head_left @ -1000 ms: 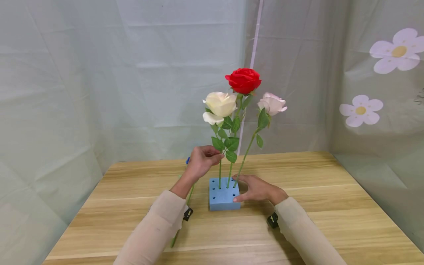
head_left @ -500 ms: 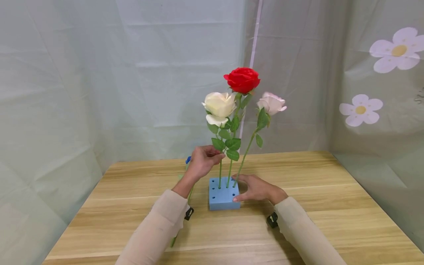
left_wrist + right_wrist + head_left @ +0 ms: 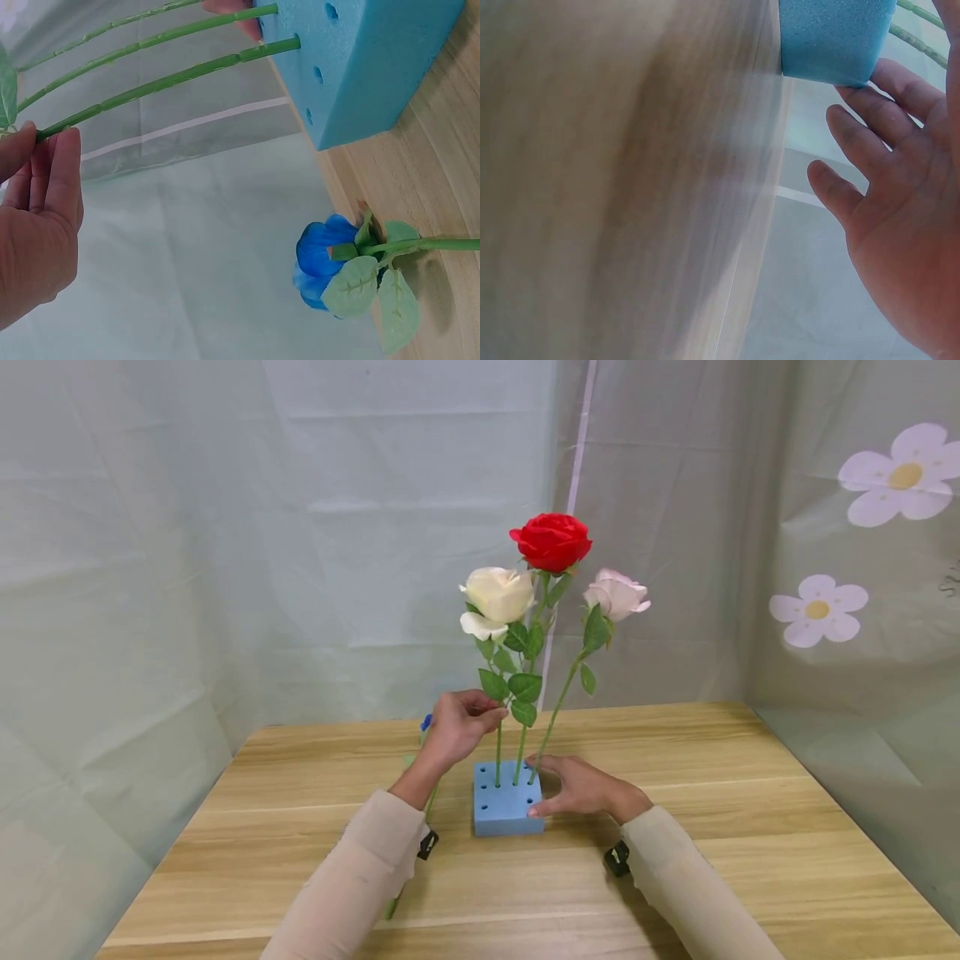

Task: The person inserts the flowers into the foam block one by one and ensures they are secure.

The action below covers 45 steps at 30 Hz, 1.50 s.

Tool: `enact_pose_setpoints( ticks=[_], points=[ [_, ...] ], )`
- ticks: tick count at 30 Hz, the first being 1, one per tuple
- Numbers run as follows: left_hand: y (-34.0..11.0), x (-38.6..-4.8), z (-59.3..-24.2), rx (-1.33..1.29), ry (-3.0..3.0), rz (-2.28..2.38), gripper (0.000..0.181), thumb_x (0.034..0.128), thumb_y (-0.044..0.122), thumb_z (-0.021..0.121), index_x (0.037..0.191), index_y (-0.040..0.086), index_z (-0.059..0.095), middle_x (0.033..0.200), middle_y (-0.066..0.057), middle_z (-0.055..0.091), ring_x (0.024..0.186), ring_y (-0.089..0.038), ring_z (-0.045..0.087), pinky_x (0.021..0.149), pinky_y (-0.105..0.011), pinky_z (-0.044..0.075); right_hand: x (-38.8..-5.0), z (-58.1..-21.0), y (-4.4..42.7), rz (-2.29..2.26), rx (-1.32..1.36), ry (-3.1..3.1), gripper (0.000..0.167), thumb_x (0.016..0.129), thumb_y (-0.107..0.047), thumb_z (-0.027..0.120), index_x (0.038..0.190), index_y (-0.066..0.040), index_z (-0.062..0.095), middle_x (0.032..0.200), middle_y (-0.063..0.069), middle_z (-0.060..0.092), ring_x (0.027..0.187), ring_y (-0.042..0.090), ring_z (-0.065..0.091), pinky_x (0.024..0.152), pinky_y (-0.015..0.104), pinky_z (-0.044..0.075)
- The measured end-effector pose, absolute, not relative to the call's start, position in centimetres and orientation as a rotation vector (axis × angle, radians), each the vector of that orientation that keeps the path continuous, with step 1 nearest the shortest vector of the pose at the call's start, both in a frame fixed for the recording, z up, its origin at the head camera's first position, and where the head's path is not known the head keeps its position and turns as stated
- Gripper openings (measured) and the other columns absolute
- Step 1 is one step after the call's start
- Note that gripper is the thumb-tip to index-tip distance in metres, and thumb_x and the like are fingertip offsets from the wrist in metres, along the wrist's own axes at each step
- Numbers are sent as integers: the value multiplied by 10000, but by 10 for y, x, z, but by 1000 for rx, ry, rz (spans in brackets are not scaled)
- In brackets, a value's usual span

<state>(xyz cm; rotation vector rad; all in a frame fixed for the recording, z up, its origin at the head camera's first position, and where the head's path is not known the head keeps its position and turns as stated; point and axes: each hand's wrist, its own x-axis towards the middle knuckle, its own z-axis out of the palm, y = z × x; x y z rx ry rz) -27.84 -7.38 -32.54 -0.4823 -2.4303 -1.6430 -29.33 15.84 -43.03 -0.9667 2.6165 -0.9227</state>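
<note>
My left hand pinches the green stem of the white rose just below its leaves. The stem's foot stands in a hole of the blue foam block. Also upright in the block are a red rose and a pale pink rose, the pink one leaning right. My right hand holds the block at its right side, thumb toward the front and forefinger at the back corner. In the right wrist view, the ring and little fingers stand off the block.
A blue rose lies on the wooden table left of the block, partly hidden by my left arm in the head view. Several holes show in the block's top. Grey-green curtains hang behind the table and at its sides.
The white and red blooms shift slightly left, then back again, with the leaves stirring. Both hands keep their places on the stem and the block.
</note>
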Motion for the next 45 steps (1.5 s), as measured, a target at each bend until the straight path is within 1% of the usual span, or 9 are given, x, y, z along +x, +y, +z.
enact_pose_setpoints(
  ticks=[2,6,9,14,18,28,33,38,45],
  points=[
    [-73,-279,-326,-474,-2430,-1649,112,915,83,729,872,-20,730,860,-137,729,826,-311,723,662,-308,594,-293,-431,158,-925,-973,2615,888,809,-511,801,1472,-30,459,1497,140,469,1397,330,397,1143,516,331],
    [-72,-279,-327,-464,-2434,-1685,113,915,87,732,892,-23,734,900,-176,729,843,-307,723,725,-371,609,-293,-431,158,-925,-976,2610,890,812,-513,797,1473,-26,455,1500,144,464,1401,329,391,1149,512,322],
    [-71,-279,-326,-456,-2452,-1675,117,915,102,737,896,-13,739,910,-167,733,836,-282,723,747,-402,607,-294,-430,159,-933,-984,2604,887,817,-507,795,1473,-19,452,1498,152,464,1400,338,390,1149,519,318],
    [-70,-279,-324,-452,-2504,-1567,124,909,133,751,902,9,749,872,-92,736,788,-195,697,672,-312,582,-293,-429,159,-943,-992,2594,888,819,-508,793,1475,-18,449,1498,160,462,1400,349,386,1150,530,311],
    [-68,-279,-321,-468,-2556,-1451,133,906,155,758,922,22,754,868,-62,729,780,-170,664,637,-284,555,-293,-429,159,-940,-979,2599,889,817,-515,792,1478,-28,449,1502,145,460,1403,345,383,1148,533,313],
    [-73,-275,-324,-447,-2551,-1465,148,886,128,774,973,8,757,926,-93,737,849,-210,693,701,-306,587,-293,-430,159,-923,-974,2612,885,819,-518,788,1476,-29,452,1498,153,464,1395,349,395,1139,539,324],
    [-81,-274,-324,-436,-2570,-1433,155,873,132,787,982,25,760,924,-74,740,852,-199,695,696,-301,586,-293,-428,159,-915,-957,2616,892,812,-522,793,1487,-51,448,1496,162,463,1393,356,395,1140,544,320],
    [-90,-272,-326,-384,-2631,-1425,172,885,147,777,1012,32,757,955,-66,732,873,-199,678,716,-314,578,-293,-428,158,-910,-952,2619,898,803,-526,799,1490,-65,448,1498,146,465,1397,346,392,1145,533,317],
    [-102,-269,-334,-383,-2669,-1395,149,878,134,782,982,29,759,959,-67,730,871,-209,675,712,-320,575,-292,-429,158,-923,-937,2606,906,802,-529,799,1492,-62,443,1504,147,458,1405,351,379,1147,541,311]
  ],
)
